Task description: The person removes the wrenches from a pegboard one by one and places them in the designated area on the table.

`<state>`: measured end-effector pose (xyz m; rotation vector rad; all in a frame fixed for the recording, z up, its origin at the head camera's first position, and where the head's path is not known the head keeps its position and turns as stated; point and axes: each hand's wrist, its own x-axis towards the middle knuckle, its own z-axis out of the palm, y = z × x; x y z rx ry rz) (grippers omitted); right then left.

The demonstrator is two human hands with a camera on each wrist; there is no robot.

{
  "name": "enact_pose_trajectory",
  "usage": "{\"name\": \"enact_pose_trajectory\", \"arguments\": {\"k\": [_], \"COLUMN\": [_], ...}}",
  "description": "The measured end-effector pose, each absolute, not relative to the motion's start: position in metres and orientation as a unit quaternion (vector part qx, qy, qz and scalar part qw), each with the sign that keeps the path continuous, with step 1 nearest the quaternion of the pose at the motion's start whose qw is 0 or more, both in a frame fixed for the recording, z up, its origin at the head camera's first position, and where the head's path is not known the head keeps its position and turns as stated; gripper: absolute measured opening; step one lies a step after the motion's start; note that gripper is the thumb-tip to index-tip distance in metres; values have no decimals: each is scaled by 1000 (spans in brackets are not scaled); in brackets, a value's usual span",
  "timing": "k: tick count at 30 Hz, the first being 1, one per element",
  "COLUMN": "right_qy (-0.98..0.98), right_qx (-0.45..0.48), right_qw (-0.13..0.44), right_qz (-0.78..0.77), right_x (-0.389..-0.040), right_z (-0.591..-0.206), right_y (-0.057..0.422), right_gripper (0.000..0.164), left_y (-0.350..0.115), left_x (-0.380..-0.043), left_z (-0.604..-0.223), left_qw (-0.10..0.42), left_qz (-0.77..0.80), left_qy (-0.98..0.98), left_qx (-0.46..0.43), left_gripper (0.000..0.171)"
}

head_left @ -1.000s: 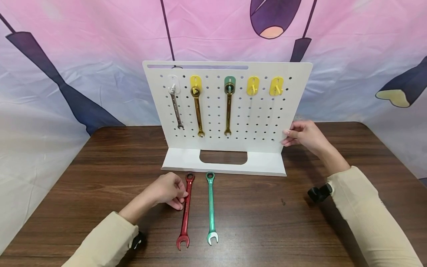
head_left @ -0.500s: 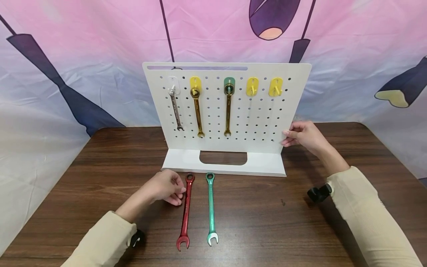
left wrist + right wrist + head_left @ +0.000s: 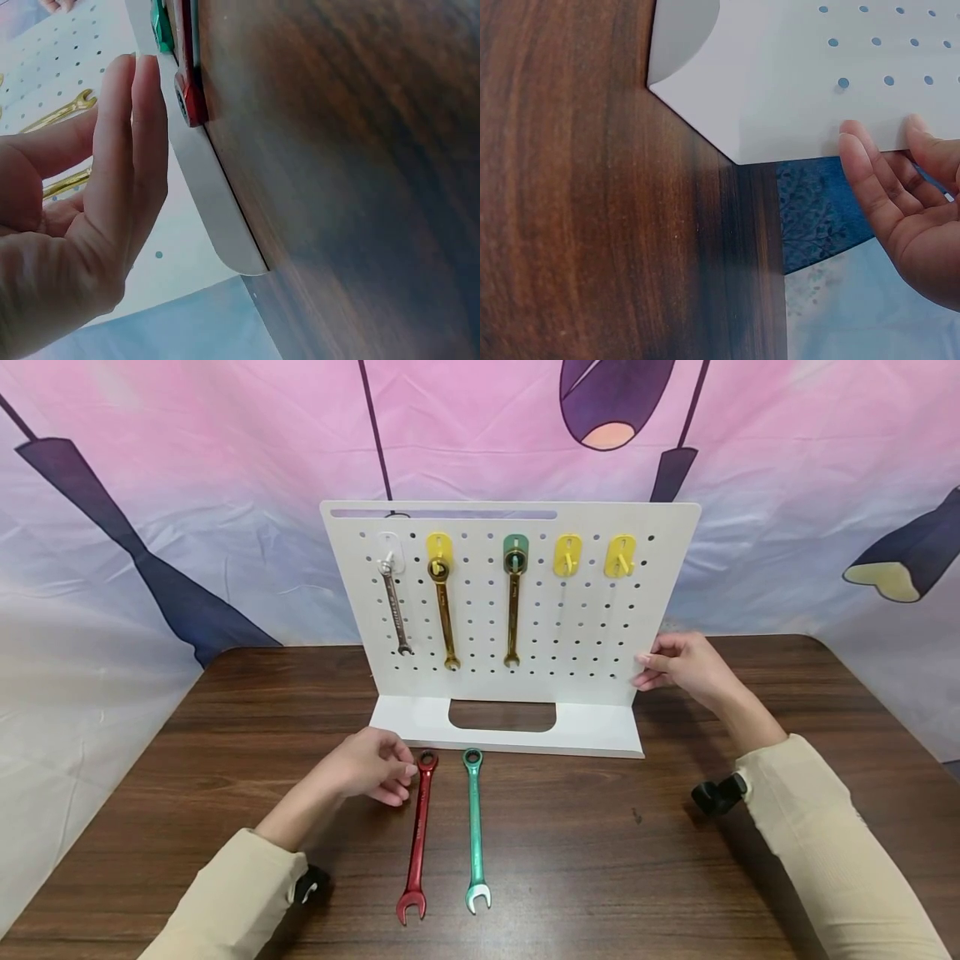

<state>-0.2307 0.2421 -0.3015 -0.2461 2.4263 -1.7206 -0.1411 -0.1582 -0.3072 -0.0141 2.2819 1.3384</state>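
My left hand [image 3: 367,767] is just left of the ring end of a red combination wrench [image 3: 420,839], over the table, with nothing between its fingers. In the left wrist view its longer fingers [image 3: 150,127] are nearly straight, beside the red wrench's ring [image 3: 191,101]. A green combination wrench [image 3: 476,827] lies parallel to the right. My right hand [image 3: 686,666] holds the lower right edge of a white pegboard stand [image 3: 577,635], thumb on the front face. On its hooks hang a small silver wrench [image 3: 396,610] and two gold wrenches [image 3: 446,618], [image 3: 513,618].
Two yellow hooks [image 3: 567,556], [image 3: 620,557] on the board's right side carry nothing. The stand's base [image 3: 600,727] lies on the brown wooden table [image 3: 600,852], just behind the loose wrenches. A printed cloth [image 3: 225,527] hangs behind.
My left hand has slid forward along the red wrench's left side, from near mid-shaft toward its ring end. The wrenches, the board and my right hand stay nearly where they were.
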Motion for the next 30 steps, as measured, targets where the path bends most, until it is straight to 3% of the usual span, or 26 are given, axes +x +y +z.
{"name": "enact_pose_trajectory", "arguments": {"k": [30], "right_qy": [808], "right_qx": [-79], "right_qw": [80], "right_qz": [-578], "right_x": [-231], "right_z": [-301], "right_y": [242], "right_gripper": [26], "left_y": [-144], "left_x": [-171], "left_z": [-300], "left_qw": [201], "left_qz": [516], "left_qy": [833], "left_qx": [20], "left_gripper": [15]}}
